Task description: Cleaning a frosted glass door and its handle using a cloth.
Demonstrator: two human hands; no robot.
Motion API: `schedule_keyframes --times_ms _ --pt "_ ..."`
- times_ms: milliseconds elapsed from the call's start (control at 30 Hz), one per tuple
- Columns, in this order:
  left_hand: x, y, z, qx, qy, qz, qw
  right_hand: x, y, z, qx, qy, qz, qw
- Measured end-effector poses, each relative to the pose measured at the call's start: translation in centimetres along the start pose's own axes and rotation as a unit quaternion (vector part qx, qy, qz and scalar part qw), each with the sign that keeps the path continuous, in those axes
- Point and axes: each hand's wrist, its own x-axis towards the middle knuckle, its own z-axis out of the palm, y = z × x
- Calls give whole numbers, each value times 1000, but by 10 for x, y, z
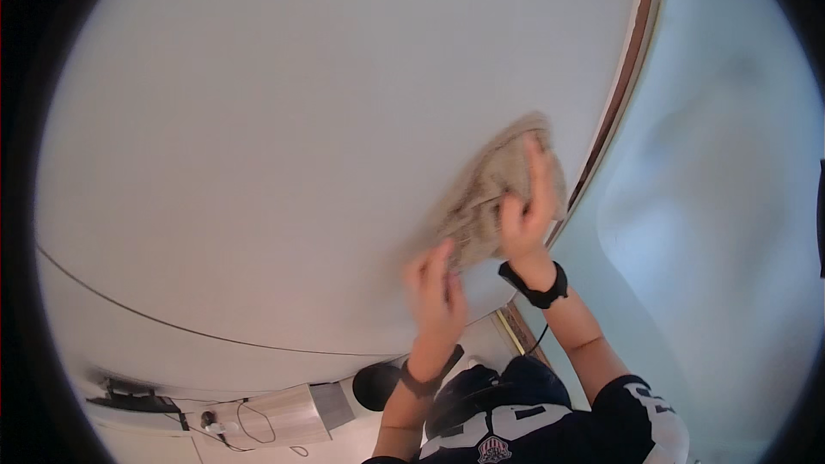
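A beige-brown cloth (pixel 480 206) lies partly bunched against a broad, pale smooth surface (pixel 258 142), near its right edge. On the cloth's right part rests my right hand (pixel 532 206), fingers apart and blurred. My left hand (pixel 438 293) is at the lower left end of the cloth, its fingertips at or just over the fabric; whether it grips the cloth is unclear. A dark band is on each wrist.
A brown trim strip (pixel 628 71) borders the pale surface, with a light blue wall (pixel 709 174) beyond. Below stand a wooden cabinet (pixel 283 415) with cables, a black round object (pixel 376 386) and a dark flat device (pixel 138 405).
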Motion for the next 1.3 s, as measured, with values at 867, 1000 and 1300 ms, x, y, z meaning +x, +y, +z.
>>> schedule_keyframes --times_ms 867,1000,1300 --pt "-2 31 60 7 46 -101 994 -35 38 -16 -17 -30 -18 999" --pt "0 32 103 -53 -2 -63 997 -34 55 -49 -81 -33 51 995" --pt "-11 27 95 -43 -13 -11 999 -34 40 -65 -53 -96 5 994"
